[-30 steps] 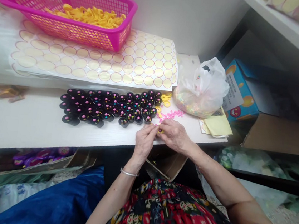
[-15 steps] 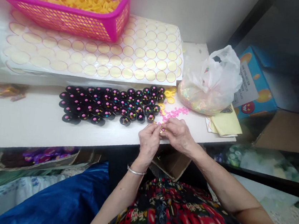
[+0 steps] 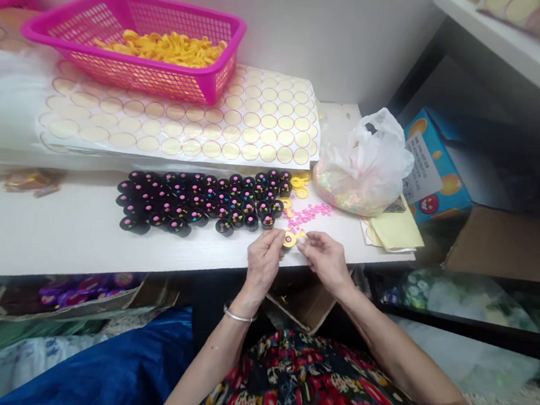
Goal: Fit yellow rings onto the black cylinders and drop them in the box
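My left hand (image 3: 264, 260) is closed at the table's front edge, its fingers pinching a small black round cup with a yellow ring on top (image 3: 288, 240). A pink dot shows in the ring's middle. Just to the right, my right hand (image 3: 328, 260) has thumb and fingers pressed together; a small pale or yellow bit shows at the tips, too small to name. Rows of black round cups (image 3: 197, 201) with pink dots and coloured specks stand left of my hands. Small pink beads (image 3: 308, 216) lie scattered beyond my fingers, beside several loose yellow rings (image 3: 301, 193).
A pink basket (image 3: 138, 77) of yellow pieces sits on sheets of round stickers (image 3: 258, 137) at the back. To the right are a tied plastic bag (image 3: 376, 169), yellow paper (image 3: 399, 229) and a blue box (image 3: 436, 173). An open cardboard box (image 3: 302, 304) is below the table edge.
My hands have moved apart; my right fingers have drawn away to the right. The yellow ring on the black cup now shows plainly. The camera view has tipped upward.
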A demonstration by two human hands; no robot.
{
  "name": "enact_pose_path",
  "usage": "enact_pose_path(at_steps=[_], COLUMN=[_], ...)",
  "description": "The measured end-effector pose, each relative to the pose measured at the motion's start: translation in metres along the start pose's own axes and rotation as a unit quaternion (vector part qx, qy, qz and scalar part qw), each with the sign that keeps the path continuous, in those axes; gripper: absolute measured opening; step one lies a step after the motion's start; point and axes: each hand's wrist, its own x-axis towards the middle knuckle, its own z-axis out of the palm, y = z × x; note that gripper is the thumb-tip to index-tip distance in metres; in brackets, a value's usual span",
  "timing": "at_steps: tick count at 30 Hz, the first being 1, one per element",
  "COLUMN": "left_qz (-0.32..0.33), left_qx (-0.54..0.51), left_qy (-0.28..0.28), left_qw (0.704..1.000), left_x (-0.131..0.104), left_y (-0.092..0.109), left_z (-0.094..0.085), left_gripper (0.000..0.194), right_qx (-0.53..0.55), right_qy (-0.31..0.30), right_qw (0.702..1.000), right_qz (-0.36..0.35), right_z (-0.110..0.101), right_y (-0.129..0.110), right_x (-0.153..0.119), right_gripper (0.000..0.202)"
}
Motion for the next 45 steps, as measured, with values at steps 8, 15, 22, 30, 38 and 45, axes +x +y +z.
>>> enact_pose_path(at_steps=[8, 15, 22, 30, 38, 45], left_qz=[0.073, 0.273, 0.336, 0.377, 0.314, 0.316], left_qx=[0.083, 0.232, 0.312, 0.325, 0.254, 0.246], left_qy=[-0.056, -0.185, -0.222, -0.237, -0.258, -0.3], left_qw=[0.992, 0.915, 0.86, 0.834, 0.878, 0.866], left_x=[0.003, -0.002, -0.013, -0.017, -0.022, -0.028], left_y=[-0.01, 0.0, 0.009, 0.014, 0.004, 0.009], left_z=[-0.004, -0.006, -0.002, 0.0, -0.005, -0.008], left_gripper=[0.036, 0.006, 0.014, 0.02, 0.004, 0.008], right_qx=[0.12, -0.017, -0.076, -0.029, 0.011, 0.006], right_qy=[-0.04, -0.215, -0.343, -0.392, -0.27, -0.32], right_qw=[0.991, 0.97, 0.934, 0.907, 0.942, 0.931], right_qz=[0.032, -0.115, 0.063, 0.15, 0.198, 0.177], right_z=[0.004, -0.02, -0.028, -0.027, -0.019, -0.018], right_y=[-0.001, -0.024, -0.039, -0.036, -0.02, -0.024], right_x=[0.012, 0.016, 0.022, 0.012, -0.012, -0.022], right_gripper=[0.029, 0.023, 0.052, 0.058, 0.038, 0.046])
